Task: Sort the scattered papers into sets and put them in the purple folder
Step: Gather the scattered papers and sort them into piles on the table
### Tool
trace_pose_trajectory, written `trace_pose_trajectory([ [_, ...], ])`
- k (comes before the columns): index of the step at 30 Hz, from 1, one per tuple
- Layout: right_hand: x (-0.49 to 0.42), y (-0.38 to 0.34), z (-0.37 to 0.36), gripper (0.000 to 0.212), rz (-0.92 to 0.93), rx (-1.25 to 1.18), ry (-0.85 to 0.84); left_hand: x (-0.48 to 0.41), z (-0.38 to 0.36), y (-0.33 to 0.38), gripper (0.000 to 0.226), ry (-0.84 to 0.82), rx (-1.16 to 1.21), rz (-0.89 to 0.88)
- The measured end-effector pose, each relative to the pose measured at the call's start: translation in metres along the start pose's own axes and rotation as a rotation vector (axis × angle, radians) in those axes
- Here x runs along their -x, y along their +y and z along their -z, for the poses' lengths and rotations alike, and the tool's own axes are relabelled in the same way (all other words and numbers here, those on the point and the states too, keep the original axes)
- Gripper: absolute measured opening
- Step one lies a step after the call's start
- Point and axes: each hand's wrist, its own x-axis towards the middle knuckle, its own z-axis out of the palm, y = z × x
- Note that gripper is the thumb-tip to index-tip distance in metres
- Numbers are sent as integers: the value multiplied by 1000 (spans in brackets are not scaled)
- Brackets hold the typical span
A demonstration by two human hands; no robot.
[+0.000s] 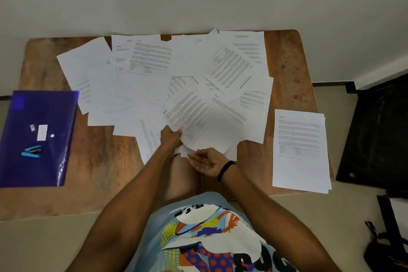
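Across the middle of the frame, scattered papers cover our desk. Our left grip pinches the near edge of one sheet; our right grip lies released, palm up, just beside it. At far left sits the purple folder; a neat stack lies at right.

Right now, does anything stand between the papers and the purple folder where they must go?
Yes. A blue stapler and a few small white scraps lie on the closed purple folder; they would likely have to come off before it opens. Nothing else visible separates it from the papers.
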Motion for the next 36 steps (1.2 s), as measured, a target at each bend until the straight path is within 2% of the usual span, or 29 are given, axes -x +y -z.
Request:
trace_pose_trajectory([
  [6, 9, -5, -5, 18, -48, 177, -19, -7, 15, 4, 18, 6, 9, 27],
  [9, 17, -13, -5, 25, -17, 539, 61, -7, 19, 5, 22, 0, -29, 21],
  [11, 15, -22, -1, 31, 144, 807, 192, -5, 24, 5, 29, -3, -140, -110],
  [13, 9, -34, 5, 39, 445, 1015, 396, 4, 29, 10, 31, -34, -273, -307],
  [15, 3, -50, 13, 63, 702, 1068, 548, 13, 29, 20, 30, -101, -277, -422],
  [17, -1, -71, 26, 95, 876, 1047, 589, 21, 28, 32, 30, -182, -216, -469],
  [18, -4, -83, 34, 102, 923, 1033, 572, 25, 26, 38, 30, -210, -188, -470],
  [20, -6, -100, 57, 91, 925, 961, 425, 30, 22, 48, 30, -243, -144, -442],
  [22, 2, -106, 74, 60, 861, 867, 286, 36, 13, 57, 32, -288, -95, -407],
  [24, 12, -109, 91, 39, 867, 797, 260, 40, -3, 60, 28, -321, -73, -373],
  [26, 19, -113, 116, 36, 903, 780, 327, 47, -26, 58, 19, -315, -103, -333],
  [29, 32, -121, 165, 35, 928, 778, 572, 60, -74, 47, 29, -369, -190, -302],
  [33, 47, -128, 249, 33, 831, 704, 843, 89, -153, 28, 37, -541, -296, -317],
  [36, 57, -137, 302, 37, 749, 694, 960, 102, -210, 6, 41, -597, -556, -380],
])
